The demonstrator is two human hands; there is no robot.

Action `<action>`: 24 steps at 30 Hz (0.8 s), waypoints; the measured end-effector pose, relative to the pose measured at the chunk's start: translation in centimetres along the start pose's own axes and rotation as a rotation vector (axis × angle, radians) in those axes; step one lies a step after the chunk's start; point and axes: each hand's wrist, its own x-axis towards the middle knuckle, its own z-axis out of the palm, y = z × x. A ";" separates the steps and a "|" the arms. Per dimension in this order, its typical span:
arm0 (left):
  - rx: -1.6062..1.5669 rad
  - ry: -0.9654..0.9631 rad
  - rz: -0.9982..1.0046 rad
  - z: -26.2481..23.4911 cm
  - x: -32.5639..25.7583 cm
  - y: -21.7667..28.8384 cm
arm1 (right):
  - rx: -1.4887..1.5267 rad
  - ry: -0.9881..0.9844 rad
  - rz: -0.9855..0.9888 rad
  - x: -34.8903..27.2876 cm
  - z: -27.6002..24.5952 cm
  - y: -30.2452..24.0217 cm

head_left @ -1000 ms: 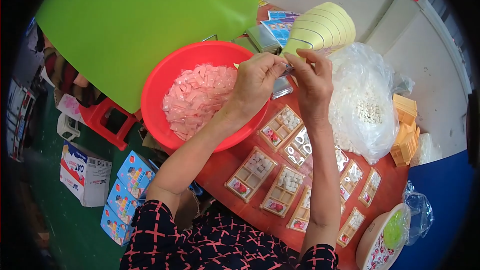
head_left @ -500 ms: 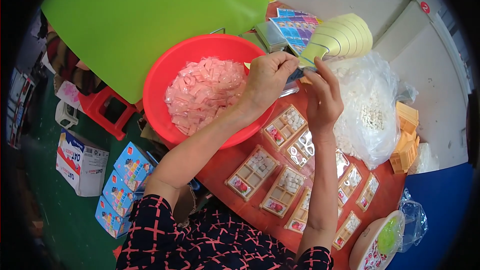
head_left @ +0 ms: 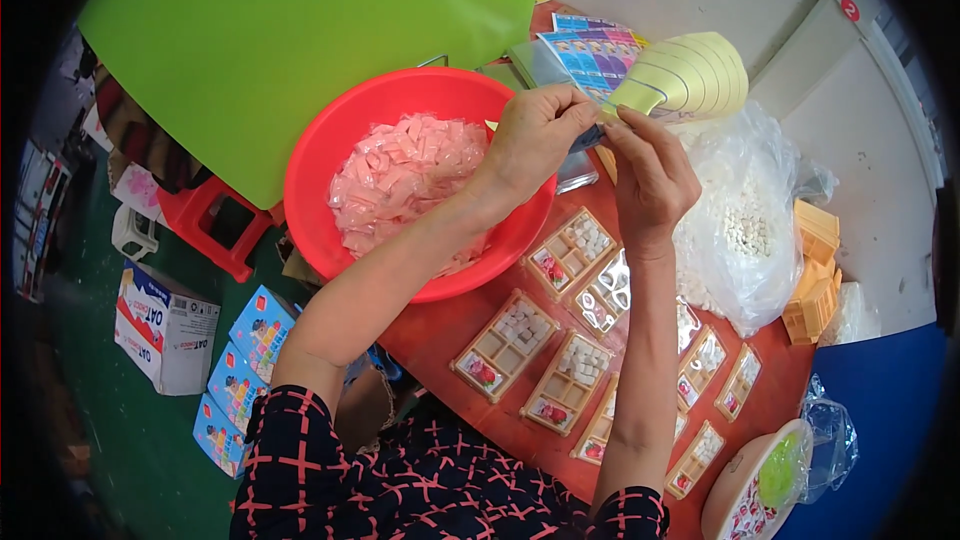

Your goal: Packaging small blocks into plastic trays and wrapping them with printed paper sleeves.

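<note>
My left hand [head_left: 545, 140] and my right hand [head_left: 652, 172] meet above the far side of the table. Both are closed, with fingertips pinching the lower edge of a curled yellow sheet [head_left: 690, 75] marked with dark curved lines. The sheet arches up and away to the right. Between the hands a small dark blue piece [head_left: 586, 139] shows; whether it belongs to the sheet I cannot tell. Behind them lie printed blue and purple sheets [head_left: 590, 55]. Under my left forearm stands a red basin [head_left: 315, 235] full of small clear packets with pink pieces [head_left: 405, 175].
Several compartment trays [head_left: 505, 345] with white pieces and strawberry pictures lie on the red table [head_left: 480, 285]. A clear bag of white pieces [head_left: 740, 220], orange baskets [head_left: 815, 270] and an oval bowl [head_left: 755, 475] line the right. Blue boxes [head_left: 235, 385] and a red stool [head_left: 215, 225] stand left.
My right hand has turned slightly and shifted a little right and down. The fingertips still hold the yellow sheet, whose curl has moved slightly. The left hand stays nearly in place.
</note>
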 end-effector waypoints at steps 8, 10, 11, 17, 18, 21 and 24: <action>0.574 -0.088 0.143 -1.4 2.7 0.3 | 0.053 -0.061 0.171 1.2 0.4 0.1; 0.668 -0.016 0.272 -1.4 3.6 0.0 | 0.088 0.004 0.221 1.1 0.0 0.2; 0.761 0.062 0.407 -1.3 4.1 -0.1 | 0.127 0.073 0.264 1.0 -0.3 0.3; 0.969 0.267 0.479 -4.0 9.0 -4.1 | 0.207 0.474 0.628 -0.1 -6.6 2.8; 0.920 0.287 0.428 -6.2 10.6 -5.7 | 0.183 0.500 0.608 -0.7 -8.5 3.7; 1.405 0.227 0.641 -13.5 15.2 -8.1 | 0.014 0.421 0.723 -2.1 -14.5 3.4; 1.413 0.319 0.538 -14.3 17.3 -8.6 | -0.087 0.433 0.995 -4.8 -22.6 0.9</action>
